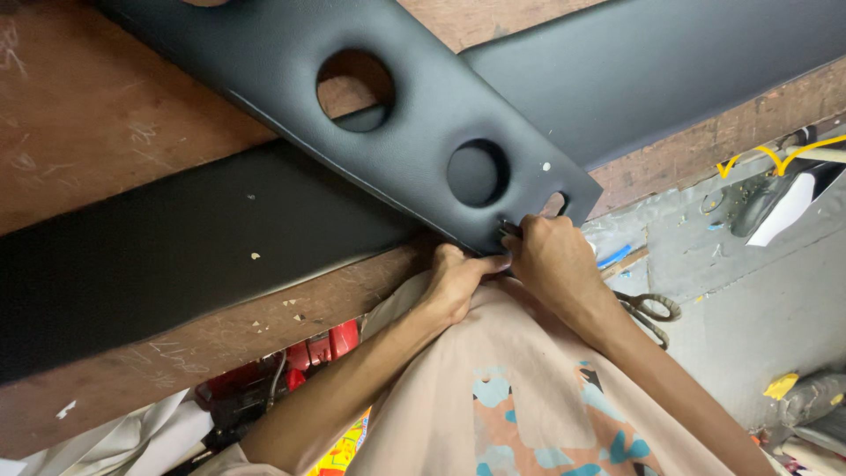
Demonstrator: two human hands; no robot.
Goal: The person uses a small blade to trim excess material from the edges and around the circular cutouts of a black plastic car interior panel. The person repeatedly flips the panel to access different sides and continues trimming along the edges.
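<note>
Black leather-covered panel (414,123) lay slanted across the wooden tabletop (97,115), running from 11 o'clock down to centre, over a second long black panel (194,238). We counted two panels and three round holes in the upper one. At its lower corner our left hand (454,282) pinched the edge while our right hand (551,260) closed tightly on the covering there. We judged it stiff, light and grippy, best held by its edges. Scissors (652,310) lay at 4 o'clock.
</note>
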